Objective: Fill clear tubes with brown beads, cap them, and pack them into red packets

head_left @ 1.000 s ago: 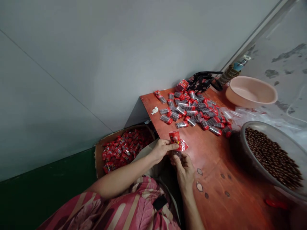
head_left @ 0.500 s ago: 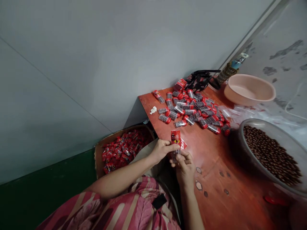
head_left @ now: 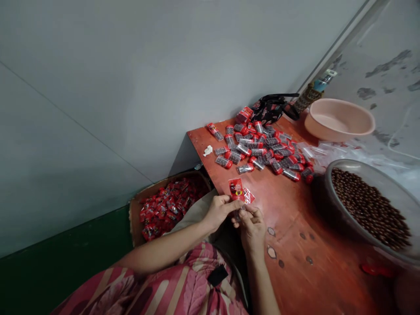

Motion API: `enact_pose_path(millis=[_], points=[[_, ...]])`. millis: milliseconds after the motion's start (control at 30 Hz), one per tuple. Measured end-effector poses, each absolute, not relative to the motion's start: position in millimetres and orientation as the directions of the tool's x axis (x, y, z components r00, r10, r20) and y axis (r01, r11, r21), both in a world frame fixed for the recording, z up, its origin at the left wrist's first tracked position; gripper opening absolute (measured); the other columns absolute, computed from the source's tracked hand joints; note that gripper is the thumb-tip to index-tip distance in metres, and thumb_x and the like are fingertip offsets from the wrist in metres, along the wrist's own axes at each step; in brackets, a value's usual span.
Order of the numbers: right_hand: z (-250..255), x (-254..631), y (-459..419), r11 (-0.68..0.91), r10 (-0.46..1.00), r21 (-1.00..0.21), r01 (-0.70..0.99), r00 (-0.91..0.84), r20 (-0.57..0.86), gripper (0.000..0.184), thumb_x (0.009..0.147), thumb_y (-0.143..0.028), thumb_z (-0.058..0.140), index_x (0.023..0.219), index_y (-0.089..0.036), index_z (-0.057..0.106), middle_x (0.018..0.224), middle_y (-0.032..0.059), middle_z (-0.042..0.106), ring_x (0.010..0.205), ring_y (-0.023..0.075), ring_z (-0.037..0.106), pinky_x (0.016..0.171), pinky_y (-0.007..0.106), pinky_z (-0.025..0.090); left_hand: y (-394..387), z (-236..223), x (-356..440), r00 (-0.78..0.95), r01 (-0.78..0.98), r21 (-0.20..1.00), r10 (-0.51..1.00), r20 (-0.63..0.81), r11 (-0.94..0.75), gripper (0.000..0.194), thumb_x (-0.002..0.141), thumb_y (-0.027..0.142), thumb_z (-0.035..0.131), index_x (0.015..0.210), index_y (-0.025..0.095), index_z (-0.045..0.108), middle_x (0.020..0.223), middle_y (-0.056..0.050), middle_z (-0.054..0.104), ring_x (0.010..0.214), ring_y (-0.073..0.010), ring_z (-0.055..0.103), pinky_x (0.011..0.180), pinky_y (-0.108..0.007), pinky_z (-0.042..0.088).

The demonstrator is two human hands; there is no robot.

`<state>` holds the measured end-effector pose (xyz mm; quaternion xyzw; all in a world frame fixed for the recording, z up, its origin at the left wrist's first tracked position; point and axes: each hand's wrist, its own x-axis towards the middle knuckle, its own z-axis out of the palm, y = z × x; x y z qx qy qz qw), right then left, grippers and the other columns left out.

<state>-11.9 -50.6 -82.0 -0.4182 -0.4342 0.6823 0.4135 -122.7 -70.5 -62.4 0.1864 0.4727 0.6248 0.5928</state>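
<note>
Both hands meet at the table's near edge around one small red printed packet (head_left: 235, 188). Its printed top sticks up above the fingers, and a dark see-through lower part is mostly hidden by them. My left hand (head_left: 220, 211) pinches it from the left between thumb and fingers. From the right, my right hand (head_left: 253, 227) is closed on the lower part, thumb on the front. A second red printed piece with white lettering (head_left: 249, 196) shows just behind the packet; whether it is held or lies on the table I cannot tell.
Clear red-capped tubes (head_left: 259, 151) of dark balls are heaped on the red table (head_left: 295, 267). At right stand a basin (head_left: 328, 192) of brown balls and a pink basin (head_left: 341, 133). Lower left is a cardboard box (head_left: 133, 218) of red packets. A dark bag (head_left: 269, 109) leans at the wall.
The packet's printed top has tipped slightly left, and its lower part is more covered by my fingers. Both hands keep their grip. The view has shifted slightly.
</note>
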Motion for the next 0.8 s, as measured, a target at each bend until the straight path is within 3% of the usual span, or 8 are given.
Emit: enact_pose_path(millis=[167,333,400,600,700,800], points=[[-84.5,-13.6,-57.4,-0.085,0.973,-0.995,-0.054,-0.219,-0.071,0.029,0.068,-0.029,0.068,0.090,-0.019,0.051,0.077,0.0003,0.064,0.060,0.0128,0.060,0.055,0.027,0.051,-68.5,-62.6,-120.2,-0.302,-0.668,0.741,0.885,-0.354,0.069,0.029,0.063,0.036,0.070,0.069,0.010,0.060,0.058,0.001,0.054,0.046,-0.0070,0.047,0.042,-0.018,0.037],[-79.3,-13.9,-58.7,-0.289,0.922,-0.933,-0.214,-0.325,-0.211,0.029,0.069,-0.033,0.067,0.087,-0.020,0.049,0.060,-0.0042,0.061,0.047,0.0124,0.058,0.043,0.023,0.046,-72.8,-65.0,-131.2,0.035,-0.682,0.691,0.955,-0.293,0.237,0.032,0.067,0.039,0.065,0.068,0.007,0.061,0.050,-0.001,0.051,0.037,-0.0085,0.043,0.037,-0.024,0.038],[-79.2,-14.4,-59.2,-0.323,0.910,-0.917,-0.236,-0.345,-0.231,0.029,0.069,-0.033,0.067,0.087,-0.020,0.048,0.058,-0.0045,0.060,0.046,0.0121,0.058,0.041,0.023,0.045,-74.2,-65.3,-134.9,0.092,-0.667,0.695,0.955,-0.282,0.269,0.031,0.066,0.038,0.066,0.067,0.007,0.061,0.050,-0.001,0.052,0.038,-0.0090,0.044,0.040,-0.025,0.040],[-85.7,-16.7,-63.0,-0.079,0.974,-0.991,-0.110,-0.221,-0.053,0.025,0.070,-0.029,0.067,0.087,-0.020,0.051,0.073,-0.0013,0.062,0.058,0.0123,0.060,0.053,0.027,0.052,-75.2,-66.1,-128.8,-0.218,-0.508,0.835,0.906,-0.362,0.212,0.032,0.057,0.040,0.073,0.061,0.010,0.062,0.050,0.000,0.054,0.041,-0.0084,0.045,0.040,-0.021,0.036],[-85.1,-16.4,-59.7,-0.189,0.952,-0.971,-0.148,-0.270,-0.144,0.024,0.071,-0.031,0.066,0.085,-0.020,0.050,0.066,-0.0023,0.062,0.053,0.0125,0.060,0.049,0.026,0.051,-78.3,-66.6,-121.9,-0.280,-0.493,0.846,0.882,-0.378,0.205,0.034,0.056,0.043,0.072,0.058,0.011,0.061,0.047,0.002,0.051,0.040,-0.0077,0.043,0.040,-0.021,0.034],[-82.5,-14.2,-56.5,-0.270,0.929,-0.948,-0.167,-0.303,-0.211,0.026,0.072,-0.032,0.065,0.090,-0.019,0.051,0.066,-0.0021,0.063,0.053,0.0125,0.060,0.051,0.027,0.051,-80.2,-66.7,-119.9,-0.267,-0.585,0.795,0.887,-0.377,0.162,0.036,0.060,0.044,0.070,0.059,0.009,0.061,0.048,0.001,0.050,0.041,-0.0070,0.043,0.042,-0.020,0.035]])
